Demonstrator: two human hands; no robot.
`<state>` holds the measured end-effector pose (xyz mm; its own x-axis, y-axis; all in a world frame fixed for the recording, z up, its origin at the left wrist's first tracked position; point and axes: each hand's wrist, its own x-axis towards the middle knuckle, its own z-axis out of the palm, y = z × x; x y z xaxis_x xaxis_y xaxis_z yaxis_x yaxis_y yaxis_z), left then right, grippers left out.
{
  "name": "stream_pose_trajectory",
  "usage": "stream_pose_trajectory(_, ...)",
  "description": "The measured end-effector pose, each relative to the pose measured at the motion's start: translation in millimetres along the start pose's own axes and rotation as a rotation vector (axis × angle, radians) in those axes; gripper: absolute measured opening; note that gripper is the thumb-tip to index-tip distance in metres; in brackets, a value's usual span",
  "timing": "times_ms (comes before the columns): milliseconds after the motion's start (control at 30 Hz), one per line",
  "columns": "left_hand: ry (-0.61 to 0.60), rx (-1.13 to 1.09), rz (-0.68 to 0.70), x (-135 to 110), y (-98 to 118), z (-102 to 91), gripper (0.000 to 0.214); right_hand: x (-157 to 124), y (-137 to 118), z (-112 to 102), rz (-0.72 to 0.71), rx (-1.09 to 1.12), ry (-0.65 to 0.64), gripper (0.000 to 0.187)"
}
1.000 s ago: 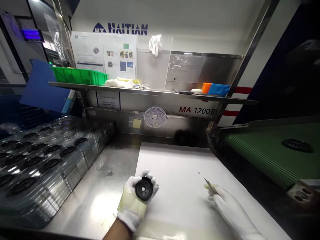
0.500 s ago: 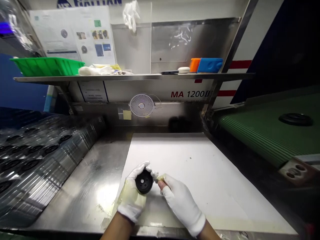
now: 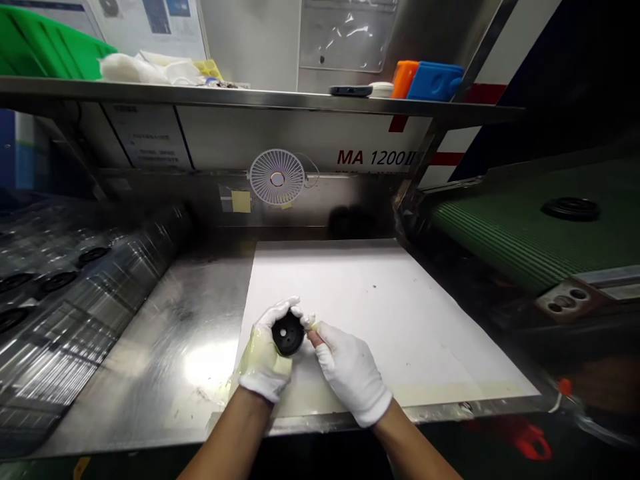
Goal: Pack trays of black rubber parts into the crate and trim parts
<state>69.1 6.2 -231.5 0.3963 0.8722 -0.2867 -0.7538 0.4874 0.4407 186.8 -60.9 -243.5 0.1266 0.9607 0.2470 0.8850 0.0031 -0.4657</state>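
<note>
My left hand [image 3: 263, 363], in a white glove, is closed around a black round part [image 3: 287, 333] with small holes in its face, held just above the white mat [image 3: 400, 313]. My right hand [image 3: 350, 373], also gloved, is pinched, with its fingertips against the part's right rim. The small blade it holds is almost wholly hidden between the fingers and the part. Both hands sit at the mat's near left corner.
Clear plastic trays [image 3: 60, 293] holding several black parts fill the left of the steel table [image 3: 175, 360]. A green conveyor [image 3: 520, 233] on the right carries another black part [image 3: 571, 209]. A small fan [image 3: 277, 177] sits below a shelf [image 3: 250, 99] holding a green bin [image 3: 45, 53] and a blue box [image 3: 435, 80].
My right hand moved left from the mat's middle, blade in hand, to the part in my left hand. The view tilted down and closer.
</note>
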Motion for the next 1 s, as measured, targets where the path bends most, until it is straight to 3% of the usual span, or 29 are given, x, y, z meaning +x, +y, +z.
stream_pose_trajectory(200, -0.043, -0.018, -0.023, 0.9, -4.3, -2.5, 0.011, -6.0, 0.2, 3.4, 0.033, -0.034, -0.006, 0.031)
stream_pose_trajectory(600, 0.077, -0.01, -0.105, 1.6, -2.9, -0.6, 0.009, -3.9, 3.9, 9.9, 0.108, 0.167, -0.09, 0.033)
stream_pose_trajectory(833, -0.041, 0.011, 0.012, -13.9, -3.9, 9.6, 0.012, -5.0, 8.4, -3.8, -0.009, 0.353, -0.078, 0.034)
stream_pose_trajectory(1000, -0.06, 0.047, 0.038, -24.5, -8.8, 13.4, 0.01, -13.4, 5.7, -13.7, -0.041, 0.264, -0.044, 0.034)
